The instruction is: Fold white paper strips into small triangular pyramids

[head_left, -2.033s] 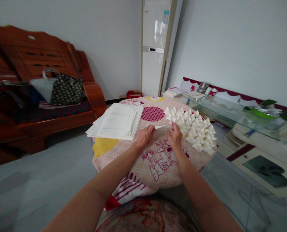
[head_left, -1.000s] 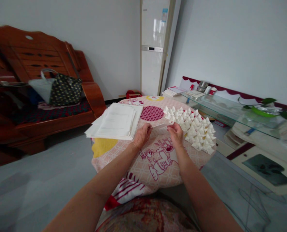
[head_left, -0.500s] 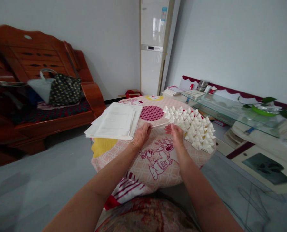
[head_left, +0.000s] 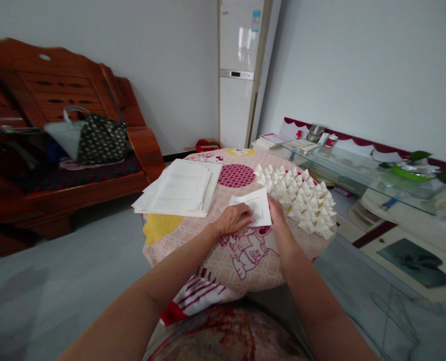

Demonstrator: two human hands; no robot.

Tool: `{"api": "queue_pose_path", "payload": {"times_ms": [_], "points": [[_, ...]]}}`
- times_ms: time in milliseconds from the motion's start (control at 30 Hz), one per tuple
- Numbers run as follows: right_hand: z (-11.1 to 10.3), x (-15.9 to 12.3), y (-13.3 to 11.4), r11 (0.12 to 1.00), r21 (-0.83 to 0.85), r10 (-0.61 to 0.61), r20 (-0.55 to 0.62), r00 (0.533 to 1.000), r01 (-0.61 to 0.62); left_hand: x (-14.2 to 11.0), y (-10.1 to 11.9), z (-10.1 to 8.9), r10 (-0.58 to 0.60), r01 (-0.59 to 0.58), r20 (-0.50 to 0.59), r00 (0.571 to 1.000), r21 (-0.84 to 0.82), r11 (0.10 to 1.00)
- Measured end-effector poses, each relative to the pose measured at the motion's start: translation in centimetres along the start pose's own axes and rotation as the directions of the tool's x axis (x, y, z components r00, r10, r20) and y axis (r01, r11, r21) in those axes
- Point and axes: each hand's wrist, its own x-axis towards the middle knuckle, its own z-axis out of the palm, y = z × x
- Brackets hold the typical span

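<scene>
Between my two hands is a white folded sheet of paper [head_left: 259, 206] with faint print, its flat face turned up toward me. My left hand [head_left: 235, 218] is closed over its left side, fingers curled on the paper. Along the right edge, my right hand [head_left: 276, 213] grips it, with most of its fingers hidden behind. Many pointed folded paper pieces [head_left: 301, 200] stand in rows just right of my right hand. A stack of printed paper sheets [head_left: 181, 188] lies to the left, beyond my left hand.
The round table has a pink patterned tablecloth [head_left: 208, 250]. To the right stands a glass-topped cabinet [head_left: 377, 185] with a green bowl [head_left: 413, 173] and cups. A wooden bench [head_left: 76, 100] holds bags [head_left: 100, 138] at the left. A tall white air conditioner [head_left: 236, 100] stands behind.
The paper, seen nearly edge-on before, now shows its broad face. My left hand has moved right over it, and my right hand has gone from flat fingers to gripping its right edge.
</scene>
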Motion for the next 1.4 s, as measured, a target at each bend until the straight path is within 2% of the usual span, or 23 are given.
{"api": "queue_pose_path", "payload": {"times_ms": [67, 133, 300, 433, 600, 933, 1000, 1067, 1167, 1233, 1300, 1400], "points": [[0.2, -0.3, -0.1, 1.0, -0.02, -0.004, 0.077, 0.997, 0.006, 0.7, 0.0, 0.2, -0.134, 0.125, -0.044, 0.99, -0.159, 0.979], [0.3, -0.6, -0.3, 0.998, -0.046, -0.029, 0.122, 0.992, 0.035, 1.4, -0.1, 0.4, -0.254, 0.218, -0.072, 0.965, -0.325, 0.92], [0.4, -1.3, -0.8, 0.988, -0.141, -0.029, 0.197, 0.98, 0.058, 2.1, -0.2, 0.5, -0.398, 0.308, -0.057, 0.915, -0.537, 0.785], [0.4, -1.3, -0.8, 0.976, -0.208, -0.014, 0.221, 0.975, 0.061, 1.7, 0.2, 0.4, -0.452, 0.346, -0.029, 0.891, -0.599, 0.722], [0.3, -1.2, -0.6, 0.977, -0.207, -0.009, 0.228, 0.974, 0.057, 1.6, -0.1, 0.3, -0.494, 0.359, -0.002, 0.869, -0.684, 0.635], [0.0, -0.8, 0.1, 0.983, -0.181, -0.005, 0.214, 0.977, 0.044, 1.5, -0.6, 0.4, -0.531, 0.352, 0.01, 0.847, -0.76, 0.547], [-0.1, -0.5, 0.5, 0.977, -0.198, -0.043, 0.174, 0.984, 0.077, 1.4, -0.5, 0.3, -0.556, 0.349, 0.007, 0.831, -0.785, 0.512], [-0.3, -0.4, 0.7, 0.951, -0.256, -0.147, 0.128, 0.981, 0.176, 1.3, -0.4, 0.1, -0.588, 0.348, -0.002, 0.809, -0.805, 0.481], [-0.3, -0.5, 0.4, 0.838, -0.368, -0.374, 0.147, 0.916, 0.402, 1.1, -0.3, -0.2, -0.608, 0.34, -0.017, 0.794, -0.816, 0.467], [-0.2, -0.6, 0.1, 0.737, -0.424, -0.483, 0.213, 0.85, 0.525, 1.0, -0.2, -0.3, -0.583, 0.33, -0.035, 0.812, -0.797, 0.506], [0.0, -0.8, -0.2, 0.653, -0.467, -0.532, 0.276, 0.801, 0.595, 1.0, -0.3, -0.3, -0.541, 0.32, -0.051, 0.84, -0.758, 0.569], [0.4, -1.0, -0.4, 0.6, -0.508, -0.531, 0.324, 0.783, 0.617, 1.1, -0.4, -0.1, -0.493, 0.326, -0.03, 0.869, -0.716, 0.617]]}}
